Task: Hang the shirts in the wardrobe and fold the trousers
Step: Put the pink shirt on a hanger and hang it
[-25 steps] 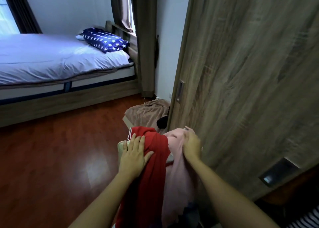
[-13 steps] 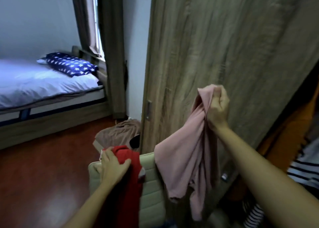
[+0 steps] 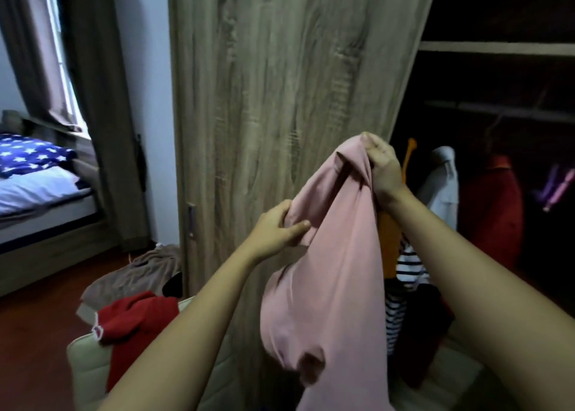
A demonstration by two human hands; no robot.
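No words, numbers, brand names or labels can be read anywhere in this view. The nearest thing to a printed mark is the pattern of white stars on the dark blue pillow (image 3: 28, 157) on the bed (image 3: 40, 192) at the left, which is decoration, not writing. A small pale-edged patch at the edge of the red garment (image 3: 137, 320) is too blurred to read.

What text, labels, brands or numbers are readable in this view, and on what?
No text can be read.
On the pink shirt: no print or label shows.
On the red garment: a small white patch at its edge, too blurred to read.
On the pillow: white stars only, no words.
On the wardrobe door: bare wood grain.
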